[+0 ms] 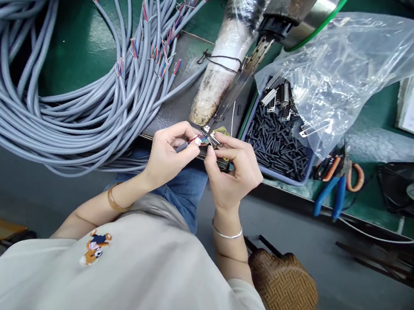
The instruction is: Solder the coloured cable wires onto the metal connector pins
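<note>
My left hand (pixel 169 153) is closed around the end of a grey cable (pixel 182 147), whose thin coloured wires (pixel 202 137) fan out past the fingertips. Close beside it, my right hand (pixel 238 166) pinches what looks like one thin wire at the wires' right side. Just beyond the fingertips, at the bench edge, lies a small metal multi-pin connector (pixel 214 140); the fingers partly cover it. A soldering iron (pixel 238 81) slopes down from above, its tip at the connector and wires. Whether the tip touches them I cannot tell.
Many grey cables (pixel 91 146) with stripped ends sweep across the left. A wrapped white tube (pixel 224 61) stands beside the iron. To the right are a tray (pixel 309 170) of black sleeves and connectors, a clear plastic bag (pixel 342 66), blue-handled pliers (pixel 333 190) and a woven-pattern stool (pixel 284 290).
</note>
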A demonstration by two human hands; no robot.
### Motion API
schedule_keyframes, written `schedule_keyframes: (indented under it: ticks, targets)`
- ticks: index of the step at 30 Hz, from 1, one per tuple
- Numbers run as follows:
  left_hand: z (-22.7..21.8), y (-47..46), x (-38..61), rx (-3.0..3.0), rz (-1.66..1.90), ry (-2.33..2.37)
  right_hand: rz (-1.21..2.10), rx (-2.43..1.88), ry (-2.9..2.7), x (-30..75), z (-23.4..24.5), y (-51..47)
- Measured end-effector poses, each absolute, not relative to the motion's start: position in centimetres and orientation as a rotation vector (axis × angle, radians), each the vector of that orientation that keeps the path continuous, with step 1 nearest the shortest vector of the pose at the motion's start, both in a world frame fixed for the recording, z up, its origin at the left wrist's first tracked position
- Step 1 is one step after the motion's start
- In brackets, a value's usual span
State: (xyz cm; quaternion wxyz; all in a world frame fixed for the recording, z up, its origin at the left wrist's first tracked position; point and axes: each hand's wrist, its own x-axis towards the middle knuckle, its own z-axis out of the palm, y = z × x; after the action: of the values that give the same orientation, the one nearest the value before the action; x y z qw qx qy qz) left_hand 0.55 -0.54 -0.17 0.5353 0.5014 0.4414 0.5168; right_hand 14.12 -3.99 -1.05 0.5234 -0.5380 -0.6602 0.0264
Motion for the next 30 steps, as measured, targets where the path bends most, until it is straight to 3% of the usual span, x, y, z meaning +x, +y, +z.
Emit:
schedule_keyframes:
  ticks: [12,19,30]
  targets:
    - [-0.5,-0.3,0.0,1.054,1.147,0.972,-0.078,-1.266,-1.72,14.4,-1.5,-4.7]
    - [-0.2,-0.6,-0.5,1.005,1.031,0.907,0.297,-1.391,-1.462,14.3,-1.2,-4.9]
    - [-0.4,-0.6,0.2,1.18,1.227,1.029,-0.036,-1.276,-1.665,14.2,-1.3,-4.4]
